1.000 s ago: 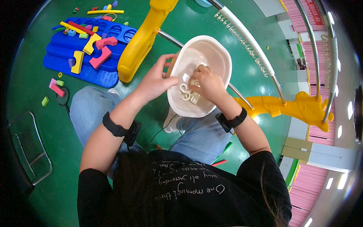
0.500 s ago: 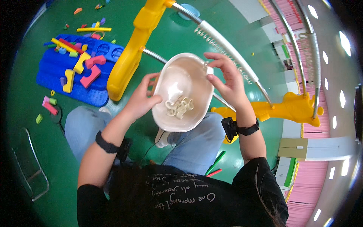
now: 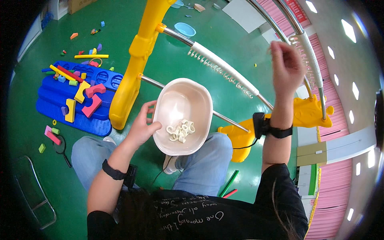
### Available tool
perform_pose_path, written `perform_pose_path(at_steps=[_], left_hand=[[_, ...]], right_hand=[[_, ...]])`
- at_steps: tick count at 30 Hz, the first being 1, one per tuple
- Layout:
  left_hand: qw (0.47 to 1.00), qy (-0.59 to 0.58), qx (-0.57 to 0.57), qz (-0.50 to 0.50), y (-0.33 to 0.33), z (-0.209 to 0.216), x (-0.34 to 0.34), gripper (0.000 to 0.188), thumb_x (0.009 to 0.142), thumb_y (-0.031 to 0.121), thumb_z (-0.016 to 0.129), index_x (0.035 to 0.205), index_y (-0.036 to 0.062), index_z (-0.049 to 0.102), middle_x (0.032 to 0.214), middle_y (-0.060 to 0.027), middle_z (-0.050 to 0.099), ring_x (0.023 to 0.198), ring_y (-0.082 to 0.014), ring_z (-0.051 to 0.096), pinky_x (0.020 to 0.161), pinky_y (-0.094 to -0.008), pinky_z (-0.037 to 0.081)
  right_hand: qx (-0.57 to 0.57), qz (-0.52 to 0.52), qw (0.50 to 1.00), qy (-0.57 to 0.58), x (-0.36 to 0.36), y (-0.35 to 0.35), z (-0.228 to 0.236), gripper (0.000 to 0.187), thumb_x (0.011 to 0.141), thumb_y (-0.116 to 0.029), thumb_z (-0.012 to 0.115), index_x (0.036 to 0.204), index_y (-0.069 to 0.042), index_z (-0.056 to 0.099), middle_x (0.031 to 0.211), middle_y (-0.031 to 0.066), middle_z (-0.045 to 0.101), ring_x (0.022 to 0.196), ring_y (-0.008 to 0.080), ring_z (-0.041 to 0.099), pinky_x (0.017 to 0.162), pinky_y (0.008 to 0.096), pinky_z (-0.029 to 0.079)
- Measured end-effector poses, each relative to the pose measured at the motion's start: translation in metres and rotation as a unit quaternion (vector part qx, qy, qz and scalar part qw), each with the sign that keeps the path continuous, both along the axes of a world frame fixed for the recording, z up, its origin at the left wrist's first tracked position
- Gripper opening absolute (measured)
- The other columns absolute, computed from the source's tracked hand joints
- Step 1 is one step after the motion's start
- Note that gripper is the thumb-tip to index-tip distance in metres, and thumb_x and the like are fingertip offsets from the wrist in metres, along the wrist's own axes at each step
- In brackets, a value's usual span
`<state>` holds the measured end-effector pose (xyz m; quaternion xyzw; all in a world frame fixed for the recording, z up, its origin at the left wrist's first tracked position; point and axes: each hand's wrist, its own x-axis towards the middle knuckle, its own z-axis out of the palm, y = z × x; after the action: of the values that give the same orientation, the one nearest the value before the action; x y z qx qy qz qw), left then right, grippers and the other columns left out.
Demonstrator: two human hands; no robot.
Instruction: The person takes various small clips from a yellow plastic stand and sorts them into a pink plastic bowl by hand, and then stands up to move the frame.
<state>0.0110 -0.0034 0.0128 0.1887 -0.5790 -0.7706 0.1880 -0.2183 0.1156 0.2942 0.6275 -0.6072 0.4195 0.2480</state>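
Observation:
My left hand [image 3: 143, 126] is closed on the left rim of a white plastic basin [image 3: 166, 102], its thumb on top. The basin is held over my lap, and a small heap of white plastic rings [image 3: 183, 131] lies in its bottom. My right hand [image 3: 287, 66] is raised at the right with its fingers curled together; whatever they hold, if anything, is hidden. Just beyond that hand runs a metal rail with a white sleeve [image 3: 310, 52] carrying white rings. A nearer rail has another white sleeve [image 3: 224, 68] with a row of white rings along its lower side.
Yellow plastic uprights [image 3: 140, 48] carry the rails around the basin. On the left, a blue plastic mat [image 3: 76, 120] bears several coloured foam blocks. A small racket [image 3: 61, 147] lies beside it. Green and red sticks [image 3: 229, 183] rest on the green floor near my right leg.
My right hand has left the basin's right rim and risen up and right towards the farther rail. The basin, still in my left hand, is slightly lower and further left in view.

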Motion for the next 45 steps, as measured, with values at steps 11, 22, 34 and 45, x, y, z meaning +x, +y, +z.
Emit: perform_pose_path(at_steps=[11, 22, 34, 45], left_hand=[[1.0, -0.008, 0.004, -0.015, 0.001, 0.006, 0.0, 0.074, 0.068, 0.004, 0.059, 0.137, 0.0087, 0.032, 0.118, -0.0109, 0.044, 0.085, -0.0153, 0.059, 0.073, -0.0275, 0.05], [1.0, -0.006, -0.002, -0.014, 0.0, 0.001, -0.001, 0.074, 0.068, 0.004, 0.059, 0.136, 0.0093, 0.032, 0.12, -0.0109, 0.044, 0.084, -0.0147, 0.058, 0.073, -0.0276, 0.049], [1.0, -0.003, -0.001, -0.015, 0.0, 0.0, -0.001, 0.074, 0.067, 0.005, 0.06, 0.136, 0.0099, 0.033, 0.119, -0.0106, 0.044, 0.085, -0.0145, 0.056, 0.072, -0.0274, 0.049], [1.0, -0.012, -0.02, -0.014, 0.0, 0.001, -0.001, 0.075, 0.067, 0.006, 0.06, 0.136, 0.0102, 0.033, 0.117, -0.0106, 0.044, 0.084, -0.015, 0.055, 0.072, -0.0279, 0.049]], right_hand=[[-0.168, -0.207, 0.932, 0.247, -0.063, -0.01, 0.095, 0.024, 0.076, -0.027, 0.074, 0.08, -0.003, 0.071, 0.065, 0.0048, 0.067, 0.056, 0.0081, 0.06, 0.055, 0.02, 0.046], [-0.18, -0.295, 0.929, 0.136, -0.062, -0.03, 0.09, 0.028, 0.083, -0.026, 0.06, 0.088, -0.001, 0.071, 0.068, 0.0036, 0.065, 0.067, 0.0128, 0.059, 0.067, 0.0258, 0.045], [-0.088, -0.275, 0.942, 0.171, -0.079, -0.014, 0.091, 0.034, 0.088, -0.028, 0.05, 0.107, -0.007, 0.068, 0.085, 0.0126, 0.066, 0.085, 0.0219, 0.059, 0.081, 0.0331, 0.043], [0.102, -0.213, 0.95, 0.203, -0.067, 0.011, 0.101, 0.034, 0.097, -0.031, 0.046, 0.117, -0.006, 0.058, 0.1, 0.0097, 0.064, 0.087, 0.0142, 0.059, 0.076, 0.0252, 0.046]])
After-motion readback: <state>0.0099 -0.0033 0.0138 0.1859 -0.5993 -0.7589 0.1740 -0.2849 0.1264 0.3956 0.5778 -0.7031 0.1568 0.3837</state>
